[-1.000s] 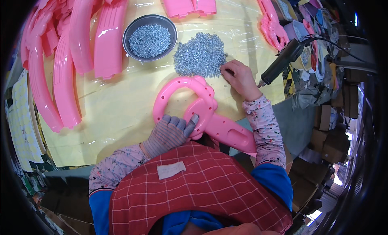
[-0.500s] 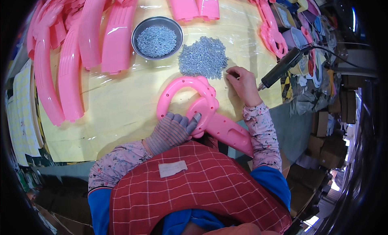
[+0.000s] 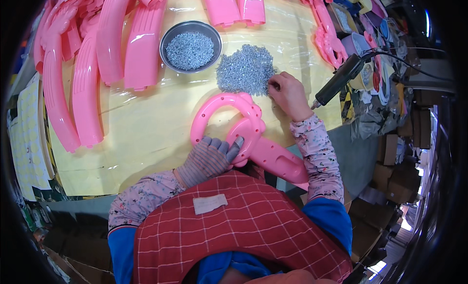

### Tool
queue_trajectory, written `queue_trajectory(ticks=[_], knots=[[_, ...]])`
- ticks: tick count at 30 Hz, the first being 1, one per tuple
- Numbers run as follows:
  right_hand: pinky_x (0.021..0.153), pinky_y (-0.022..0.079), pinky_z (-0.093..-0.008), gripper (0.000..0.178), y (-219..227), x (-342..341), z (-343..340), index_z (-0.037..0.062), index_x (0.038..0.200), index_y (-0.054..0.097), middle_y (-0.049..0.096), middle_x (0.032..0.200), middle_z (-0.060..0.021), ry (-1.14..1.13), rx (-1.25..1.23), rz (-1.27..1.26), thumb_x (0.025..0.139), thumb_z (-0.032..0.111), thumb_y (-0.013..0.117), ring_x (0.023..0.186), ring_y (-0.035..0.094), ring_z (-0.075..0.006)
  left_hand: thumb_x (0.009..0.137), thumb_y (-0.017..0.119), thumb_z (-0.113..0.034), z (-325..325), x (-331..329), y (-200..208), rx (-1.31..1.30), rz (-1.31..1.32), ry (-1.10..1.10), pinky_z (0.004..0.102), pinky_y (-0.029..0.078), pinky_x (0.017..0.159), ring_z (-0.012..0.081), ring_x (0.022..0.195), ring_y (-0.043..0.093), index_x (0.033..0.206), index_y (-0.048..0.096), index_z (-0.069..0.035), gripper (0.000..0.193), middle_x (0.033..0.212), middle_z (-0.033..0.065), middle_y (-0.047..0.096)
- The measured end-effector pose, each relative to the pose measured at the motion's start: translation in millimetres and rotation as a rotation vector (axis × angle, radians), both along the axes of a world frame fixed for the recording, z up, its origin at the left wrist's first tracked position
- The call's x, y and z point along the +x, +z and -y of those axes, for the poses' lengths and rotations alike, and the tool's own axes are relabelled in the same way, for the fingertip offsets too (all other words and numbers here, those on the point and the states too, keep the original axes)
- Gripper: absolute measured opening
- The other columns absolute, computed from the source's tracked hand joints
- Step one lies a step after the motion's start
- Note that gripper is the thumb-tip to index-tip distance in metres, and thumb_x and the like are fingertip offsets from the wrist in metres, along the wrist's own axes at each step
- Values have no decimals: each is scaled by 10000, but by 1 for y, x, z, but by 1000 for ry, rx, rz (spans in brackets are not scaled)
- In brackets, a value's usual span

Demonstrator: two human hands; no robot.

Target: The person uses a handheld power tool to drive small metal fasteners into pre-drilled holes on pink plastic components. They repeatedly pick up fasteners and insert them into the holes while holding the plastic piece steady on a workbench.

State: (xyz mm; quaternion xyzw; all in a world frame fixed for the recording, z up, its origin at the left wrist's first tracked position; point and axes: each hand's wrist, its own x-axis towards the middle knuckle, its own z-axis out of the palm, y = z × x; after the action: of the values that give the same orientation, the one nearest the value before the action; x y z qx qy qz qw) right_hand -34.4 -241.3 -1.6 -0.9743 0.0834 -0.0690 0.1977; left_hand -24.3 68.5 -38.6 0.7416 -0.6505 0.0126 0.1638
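A pink plastic part (image 3: 248, 132) with a ring, a rounded middle and a long arm lies at the table's near edge; small screw holes dot it. My left hand (image 3: 205, 161), in a grey striped glove, grips its lower left, thumb pressed on the middle piece. At the right edge of a loose heap of small silver screws (image 3: 243, 67), my bare right hand (image 3: 288, 94) has its fingers curled together. Whether a screw sits between those fingertips is hidden. A black electric screwdriver (image 3: 340, 80) hangs right of that hand, its tip close to the wrist.
A metal bowl (image 3: 163, 53) of screws stands left of the heap. Long curved pink pieces (image 3: 87, 96) crowd the far left, with more pink parts (image 3: 234, 8) along the back. Small bins (image 3: 356, 45) and a cable (image 3: 409, 69) are at the right. Yellowish sheeting (image 3: 146, 132) covers the table.
My right hand has moved slightly left and up to the heap's edge, and its fingers have curled in. The left hand keeps its grip on the pink part.
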Motion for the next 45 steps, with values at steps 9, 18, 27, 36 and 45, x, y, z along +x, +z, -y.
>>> queue_trajectory(ticks=[9, 18, 27, 36, 45], knots=[[670, 507, -258, 116, 27, -24, -43, 19, 964, 749, 689, 862, -37, 14, 609, -181, 853, 56, 751, 758, 626, -95, 809, 677, -446, -1, 0, 2, -6, 1, 11, 368, 430, 668, 185, 713, 545, 1394, 530, -15, 741, 818, 36, 538], [734, 511, -237, 107, 15, -40, -39, -14, 970, 729, 696, 914, -21, -75, 848, -238, 874, 23, 756, 809, 624, -75, 816, 673, -451, 2, -2, -2, -5, 25, 18, 365, 427, 661, 180, 710, 543, 1386, 536, -18, 729, 815, 26, 539], [665, 502, -237, 71, 10, -32, -11, -18, 907, 721, 688, 808, -19, -356, 783, -90, 878, 47, 719, 717, 606, -78, 844, 644, -437, 1, -3, -4, -13, 51, 33, 355, 423, 640, 161, 707, 544, 1382, 549, -25, 684, 813, 11, 540], [611, 491, -240, 131, -10, -22, -5, -35, 977, 707, 683, 779, -47, -320, 633, -26, 908, 76, 698, 687, 608, -76, 840, 656, -437, 0, -3, -6, -22, 39, 39, 357, 418, 629, 164, 698, 523, 1418, 515, -4, 736, 818, 18, 519], [641, 532, -293, 170, 0, -14, -12, -33, 921, 743, 723, 741, -124, -316, 462, -124, 858, 123, 715, 653, 680, -167, 840, 639, -516, 0, -6, -5, -19, 23, 115, 384, 436, 673, 209, 715, 532, 1434, 500, 3, 801, 821, 58, 536]])
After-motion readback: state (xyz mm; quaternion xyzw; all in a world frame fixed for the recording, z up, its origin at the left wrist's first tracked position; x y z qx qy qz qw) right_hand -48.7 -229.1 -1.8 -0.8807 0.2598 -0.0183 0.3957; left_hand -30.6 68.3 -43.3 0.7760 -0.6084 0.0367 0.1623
